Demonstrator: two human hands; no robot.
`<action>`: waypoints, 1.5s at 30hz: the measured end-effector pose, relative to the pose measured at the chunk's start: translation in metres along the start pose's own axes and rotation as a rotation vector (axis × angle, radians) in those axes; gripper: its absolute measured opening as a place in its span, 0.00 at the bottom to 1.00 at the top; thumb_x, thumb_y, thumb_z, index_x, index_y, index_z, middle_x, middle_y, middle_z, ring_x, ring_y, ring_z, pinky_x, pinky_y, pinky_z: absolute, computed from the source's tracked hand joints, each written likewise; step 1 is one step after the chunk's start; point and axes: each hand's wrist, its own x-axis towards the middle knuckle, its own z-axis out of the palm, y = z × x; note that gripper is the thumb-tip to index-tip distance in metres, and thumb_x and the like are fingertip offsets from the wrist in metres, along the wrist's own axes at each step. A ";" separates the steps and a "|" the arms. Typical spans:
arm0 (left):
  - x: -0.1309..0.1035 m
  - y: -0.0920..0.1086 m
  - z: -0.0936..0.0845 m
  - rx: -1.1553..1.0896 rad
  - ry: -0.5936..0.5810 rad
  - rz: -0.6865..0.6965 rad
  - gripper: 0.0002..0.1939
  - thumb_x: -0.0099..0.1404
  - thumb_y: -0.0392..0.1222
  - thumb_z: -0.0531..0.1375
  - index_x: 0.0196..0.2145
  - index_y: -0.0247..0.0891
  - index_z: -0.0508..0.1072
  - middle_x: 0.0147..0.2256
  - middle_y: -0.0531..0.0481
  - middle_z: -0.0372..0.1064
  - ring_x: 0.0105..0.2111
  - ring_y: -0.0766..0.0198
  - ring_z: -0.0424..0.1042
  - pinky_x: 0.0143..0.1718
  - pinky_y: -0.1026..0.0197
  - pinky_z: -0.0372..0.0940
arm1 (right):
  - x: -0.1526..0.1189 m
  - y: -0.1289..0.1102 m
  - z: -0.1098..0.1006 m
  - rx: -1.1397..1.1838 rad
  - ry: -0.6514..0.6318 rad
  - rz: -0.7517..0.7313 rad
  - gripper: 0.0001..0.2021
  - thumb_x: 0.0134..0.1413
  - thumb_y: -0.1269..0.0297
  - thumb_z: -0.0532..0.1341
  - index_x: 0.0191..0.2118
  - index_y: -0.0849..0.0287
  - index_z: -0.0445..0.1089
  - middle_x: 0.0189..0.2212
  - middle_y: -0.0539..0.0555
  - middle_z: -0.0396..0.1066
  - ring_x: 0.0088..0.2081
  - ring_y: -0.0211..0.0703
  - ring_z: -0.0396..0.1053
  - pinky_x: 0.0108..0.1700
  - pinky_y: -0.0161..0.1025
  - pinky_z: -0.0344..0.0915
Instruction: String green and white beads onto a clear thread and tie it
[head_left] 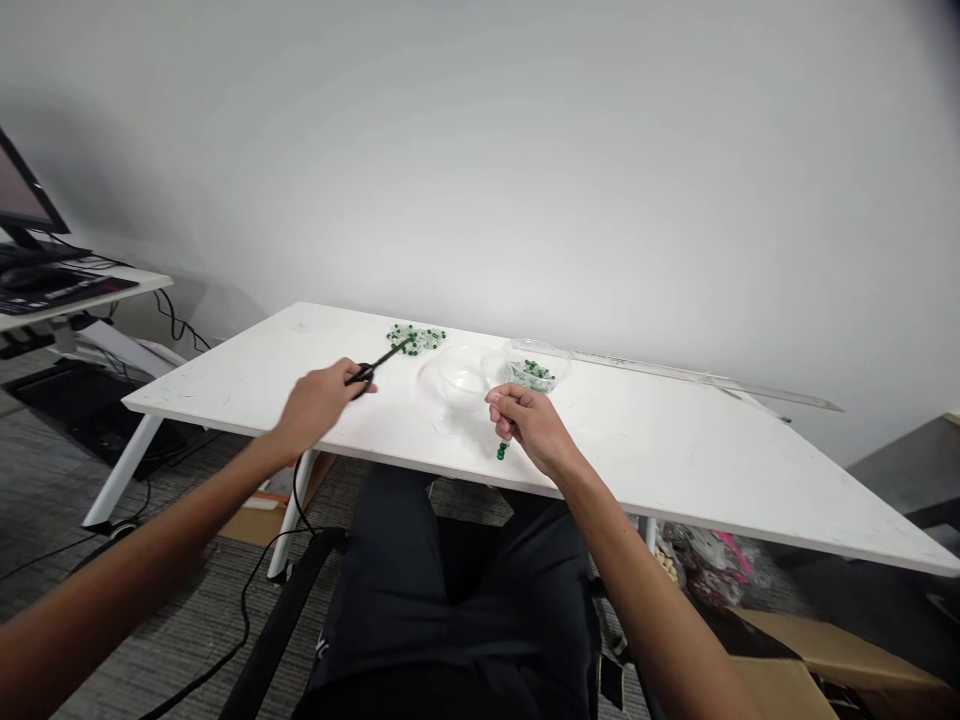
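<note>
Black scissors (366, 374) are in my left hand (319, 400), fingers closed round the handles. Their blades point up and right toward a pile of green and pale beaded pieces (416, 340) lying on the white table (675, 440). My right hand (523, 415) is closed in a pinch above the table's front part. A short string of dark green beads (502, 451) hangs below its fingers; the thread itself is too fine to make out. Just behind this hand stands a clear container (555, 362) with green and pale beads in it. Left of that is a clear plastic dish (461, 372).
A long clear strip (780, 393) lies along the table's back edge by the wall. At the left, a second desk holds a monitor (26, 195). Black cables (244, 610) run over the floor, and a cardboard box (825, 650) with bagged items is at lower right.
</note>
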 end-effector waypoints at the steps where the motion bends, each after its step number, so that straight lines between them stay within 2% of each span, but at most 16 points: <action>1: 0.009 -0.016 -0.003 0.118 0.008 -0.003 0.18 0.63 0.56 0.54 0.37 0.39 0.70 0.37 0.43 0.73 0.37 0.51 0.71 0.32 0.59 0.58 | 0.002 -0.001 -0.001 0.028 0.011 -0.012 0.09 0.50 0.61 0.63 0.31 0.61 0.68 0.24 0.49 0.64 0.22 0.30 0.56 0.24 0.34 0.51; 5: 0.039 -0.070 -0.008 0.364 -0.053 0.022 0.22 0.65 0.57 0.50 0.39 0.35 0.72 0.40 0.37 0.68 0.39 0.47 0.70 0.35 0.56 0.61 | 0.012 -0.008 -0.005 0.092 0.022 -0.048 0.09 0.50 0.61 0.64 0.31 0.61 0.68 0.24 0.49 0.63 0.22 0.30 0.55 0.24 0.34 0.50; 8: 0.054 -0.096 -0.007 0.445 -0.134 0.023 0.22 0.66 0.55 0.49 0.38 0.33 0.72 0.40 0.36 0.66 0.38 0.48 0.71 0.35 0.56 0.61 | 0.024 -0.015 -0.009 0.101 0.006 -0.082 0.08 0.50 0.62 0.65 0.31 0.61 0.68 0.25 0.49 0.62 0.22 0.30 0.55 0.24 0.34 0.50; 13: 0.077 -0.114 -0.006 0.497 -0.321 0.046 0.19 0.63 0.52 0.51 0.34 0.33 0.74 0.37 0.36 0.70 0.36 0.50 0.72 0.32 0.59 0.59 | 0.059 -0.035 -0.012 0.100 -0.040 -0.111 0.09 0.48 0.62 0.66 0.30 0.62 0.68 0.24 0.49 0.61 0.22 0.29 0.54 0.24 0.34 0.50; 17: 0.078 -0.111 -0.014 0.488 -0.357 0.058 0.16 0.62 0.47 0.52 0.35 0.35 0.74 0.37 0.38 0.73 0.39 0.50 0.72 0.34 0.59 0.60 | 0.090 -0.049 -0.012 0.076 -0.062 -0.153 0.09 0.47 0.62 0.67 0.29 0.62 0.68 0.25 0.49 0.62 0.23 0.29 0.54 0.25 0.33 0.51; 19: 0.071 -0.101 -0.022 0.545 -0.352 0.058 0.15 0.62 0.45 0.52 0.38 0.35 0.74 0.39 0.37 0.73 0.40 0.49 0.72 0.35 0.58 0.60 | 0.102 -0.050 -0.014 0.072 -0.074 -0.173 0.09 0.47 0.62 0.67 0.29 0.62 0.68 0.25 0.50 0.62 0.23 0.29 0.54 0.25 0.33 0.52; 21: 0.060 -0.082 -0.032 0.636 -0.341 0.052 0.15 0.62 0.43 0.52 0.41 0.34 0.73 0.40 0.35 0.73 0.40 0.47 0.72 0.35 0.57 0.61 | 0.111 -0.048 -0.017 0.073 -0.084 -0.181 0.10 0.47 0.62 0.67 0.30 0.62 0.68 0.25 0.49 0.62 0.23 0.29 0.54 0.25 0.33 0.52; 23: 0.052 -0.054 -0.040 0.717 -0.326 0.051 0.15 0.63 0.43 0.52 0.41 0.32 0.72 0.40 0.34 0.73 0.41 0.45 0.72 0.36 0.54 0.62 | 0.116 -0.043 -0.021 0.079 -0.085 -0.189 0.10 0.47 0.61 0.67 0.30 0.62 0.68 0.24 0.49 0.62 0.23 0.29 0.54 0.25 0.33 0.53; 25: 0.050 -0.022 -0.043 0.690 -0.272 0.110 0.15 0.65 0.45 0.51 0.41 0.33 0.72 0.39 0.35 0.73 0.41 0.45 0.72 0.39 0.53 0.62 | 0.118 -0.039 -0.025 0.086 -0.088 -0.195 0.11 0.47 0.61 0.67 0.30 0.61 0.68 0.25 0.49 0.62 0.23 0.30 0.54 0.26 0.33 0.53; 27: 0.055 0.013 -0.039 0.473 -0.149 0.230 0.16 0.66 0.47 0.51 0.46 0.37 0.70 0.41 0.40 0.74 0.44 0.50 0.71 0.41 0.54 0.62 | 0.116 -0.036 -0.027 0.094 -0.092 -0.200 0.11 0.46 0.61 0.68 0.30 0.61 0.68 0.25 0.49 0.62 0.23 0.29 0.55 0.25 0.33 0.52; 29: 0.067 0.048 -0.027 0.126 -0.048 0.393 0.17 0.67 0.49 0.52 0.50 0.42 0.68 0.43 0.46 0.73 0.43 0.56 0.71 0.42 0.57 0.63 | 0.114 -0.033 -0.027 0.109 -0.089 -0.215 0.11 0.45 0.60 0.68 0.30 0.62 0.68 0.24 0.48 0.62 0.22 0.29 0.55 0.25 0.33 0.52; 31: 0.079 0.082 -0.010 -0.183 -0.025 0.540 0.18 0.65 0.48 0.55 0.52 0.42 0.66 0.44 0.47 0.71 0.41 0.60 0.71 0.42 0.60 0.63 | 0.111 -0.032 -0.026 0.113 -0.083 -0.236 0.12 0.45 0.59 0.68 0.30 0.61 0.68 0.24 0.48 0.62 0.22 0.29 0.55 0.24 0.33 0.51; 34: 0.092 0.121 0.014 -0.395 -0.001 0.673 0.18 0.65 0.43 0.56 0.53 0.42 0.66 0.45 0.47 0.69 0.40 0.63 0.70 0.44 0.59 0.64 | 0.106 -0.031 -0.027 0.080 -0.102 -0.227 0.13 0.45 0.56 0.67 0.29 0.60 0.68 0.22 0.48 0.62 0.21 0.30 0.54 0.24 0.33 0.51; 36: 0.095 0.135 0.024 -0.456 0.025 0.711 0.15 0.66 0.41 0.55 0.50 0.42 0.68 0.43 0.48 0.69 0.41 0.64 0.70 0.44 0.60 0.64 | 0.103 -0.031 -0.029 0.058 -0.108 -0.219 0.13 0.46 0.55 0.66 0.28 0.60 0.67 0.20 0.47 0.60 0.21 0.30 0.54 0.24 0.33 0.50; 38: 0.094 0.140 0.027 -0.471 0.042 0.731 0.12 0.67 0.40 0.54 0.47 0.42 0.71 0.41 0.49 0.70 0.40 0.64 0.70 0.44 0.60 0.64 | 0.099 -0.032 -0.031 0.037 -0.118 -0.221 0.13 0.47 0.56 0.66 0.26 0.60 0.66 0.19 0.47 0.58 0.21 0.30 0.53 0.24 0.34 0.50; 45: 0.089 0.137 0.010 -0.313 0.022 0.759 0.10 0.67 0.40 0.52 0.40 0.41 0.72 0.36 0.53 0.73 0.34 0.66 0.70 0.37 0.63 0.62 | 0.094 -0.033 -0.033 -0.026 -0.143 -0.238 0.12 0.49 0.58 0.65 0.26 0.60 0.67 0.23 0.49 0.62 0.22 0.31 0.54 0.25 0.34 0.51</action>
